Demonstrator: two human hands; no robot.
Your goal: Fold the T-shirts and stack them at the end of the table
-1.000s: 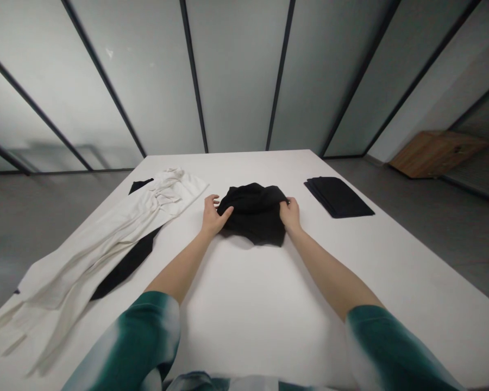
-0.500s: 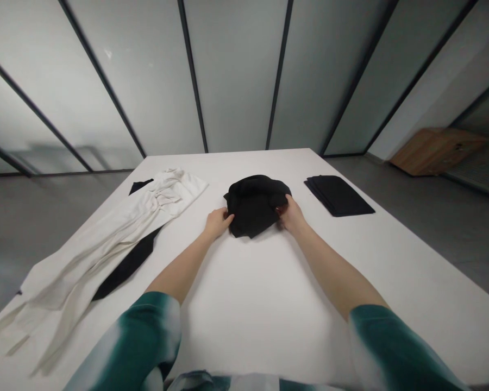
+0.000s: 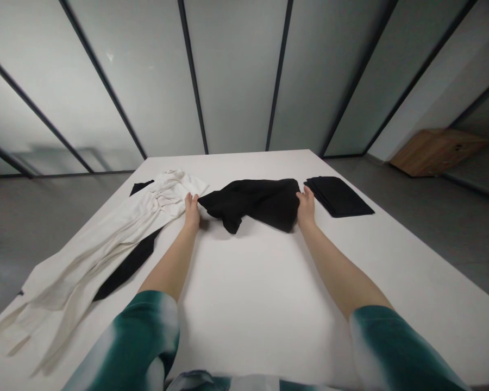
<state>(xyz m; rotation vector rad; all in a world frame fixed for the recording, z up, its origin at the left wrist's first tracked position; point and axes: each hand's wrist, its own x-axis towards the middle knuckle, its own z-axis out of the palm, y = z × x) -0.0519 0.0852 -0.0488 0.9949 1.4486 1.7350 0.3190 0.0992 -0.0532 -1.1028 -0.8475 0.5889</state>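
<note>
A crumpled black garment [image 3: 255, 203] lies stretched sideways across the far middle of the white table [image 3: 252, 320]. My left hand [image 3: 192, 212] pinches its pointed left end, close to the white garment. My right hand [image 3: 306, 207] grips its right edge, beside the folded black stack. A long white garment [image 3: 104, 244] lies rumpled on the left, partly over a black garment [image 3: 126, 269], which shows at both sides. The folded black stack [image 3: 337, 196] lies flat at the table's right.
The far table edge meets a grey floor, with frosted glass panels [image 3: 236, 76] in dark frames beyond it. A wooden box [image 3: 438, 152] stands on the floor at the far right. My green-and-white sleeves show at the bottom of the view.
My hands have moved apart, left hand leftward and right hand rightward. The black garment has gone from a bunched heap to a wider, stretched shape between them.
</note>
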